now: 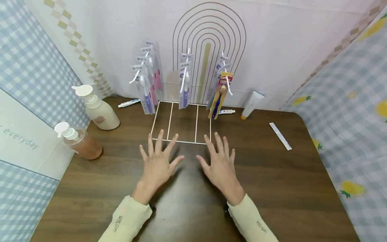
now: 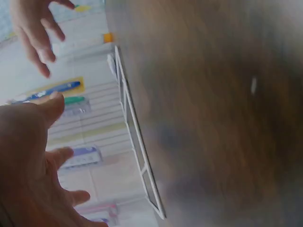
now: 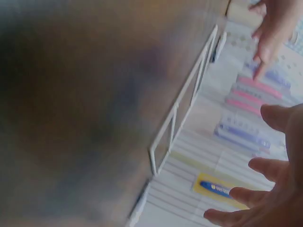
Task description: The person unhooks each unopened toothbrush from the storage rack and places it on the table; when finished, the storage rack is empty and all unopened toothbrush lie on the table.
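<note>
1. Wire rack [image 1: 181,122], a white frame, is sitting in the middle of the head view on the dark wooden table [image 1: 287,188], its flat base just beyond both sets of fingertips and its arched back rising against the wall.
2. Left hand [image 1: 157,164] is hovering low at the centre of the frame, fingers spread wide and straight, holding nothing; whether the palm is touching the table cannot be told.
3. Right hand [image 1: 222,164] is mirroring it just beside, fingers also splayed wide, gripping nothing.
4. Packaged toothbrushes [image 1: 146,80] are hanging from the rack's pegs in grey-topped cards whose print is too small to read; a yellow and red pack [image 1: 220,94] is hanging at the right side.
5. Writing reading "everyday" is showing on the panel at the left edge, and small lettering on both cream sleeves is too blurred to read.
6. White pump bottle [image 1: 98,109] and a clear pump bottle [image 1: 80,143] with brownish liquid are standing at the left.
7. Toothpaste tube [image 1: 252,104] is leaning at the upper right, near a flat white strip [image 1: 280,136].
8. Both wrist views are blurring heavily, showing only the rack's base edge and spread fingers.
</note>
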`<state>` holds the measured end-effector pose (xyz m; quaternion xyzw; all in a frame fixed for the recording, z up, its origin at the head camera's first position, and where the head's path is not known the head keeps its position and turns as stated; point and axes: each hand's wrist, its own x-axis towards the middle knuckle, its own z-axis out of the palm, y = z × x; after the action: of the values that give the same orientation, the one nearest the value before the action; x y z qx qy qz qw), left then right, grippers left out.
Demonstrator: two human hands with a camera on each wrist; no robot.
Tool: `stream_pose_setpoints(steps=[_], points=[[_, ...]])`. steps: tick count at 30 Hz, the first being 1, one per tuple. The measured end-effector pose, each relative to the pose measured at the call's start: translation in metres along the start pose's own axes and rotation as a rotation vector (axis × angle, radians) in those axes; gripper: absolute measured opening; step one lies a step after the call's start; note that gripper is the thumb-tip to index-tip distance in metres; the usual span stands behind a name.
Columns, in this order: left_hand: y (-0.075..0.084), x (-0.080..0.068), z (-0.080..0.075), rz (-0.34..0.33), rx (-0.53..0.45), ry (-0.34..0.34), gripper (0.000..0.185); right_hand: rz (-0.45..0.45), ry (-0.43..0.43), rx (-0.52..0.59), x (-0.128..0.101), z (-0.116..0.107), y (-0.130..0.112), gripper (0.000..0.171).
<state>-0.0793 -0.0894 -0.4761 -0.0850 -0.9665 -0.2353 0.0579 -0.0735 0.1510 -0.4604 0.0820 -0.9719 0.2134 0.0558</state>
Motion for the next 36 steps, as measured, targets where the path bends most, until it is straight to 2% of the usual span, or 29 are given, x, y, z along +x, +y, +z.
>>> stream_pose_setpoints(steps=[4,10,14,18,26,36], points=[[-0.012,0.016,0.001,-0.073,-0.004,-0.039,0.087,0.008,0.062,0.07,0.021,-0.014,0.009,0.078],[-0.037,0.037,0.002,-0.175,-0.054,-0.087,0.1,0.046,0.155,0.309,0.071,-0.049,0.016,0.074],[-0.051,0.05,0.0,-0.233,-0.059,-0.139,0.099,0.053,0.229,0.434,0.105,-0.067,0.019,0.066],[-0.062,0.06,0.0,-0.264,-0.077,-0.168,0.098,0.077,0.273,0.526,0.129,-0.08,0.02,0.053],[-0.072,0.071,0.003,-0.27,-0.134,-0.173,0.093,0.108,0.278,0.611,0.148,-0.085,0.022,0.032],[-0.078,0.074,0.004,-0.278,-0.122,-0.192,0.091,0.077,0.277,0.644,0.154,-0.09,0.02,0.025]])
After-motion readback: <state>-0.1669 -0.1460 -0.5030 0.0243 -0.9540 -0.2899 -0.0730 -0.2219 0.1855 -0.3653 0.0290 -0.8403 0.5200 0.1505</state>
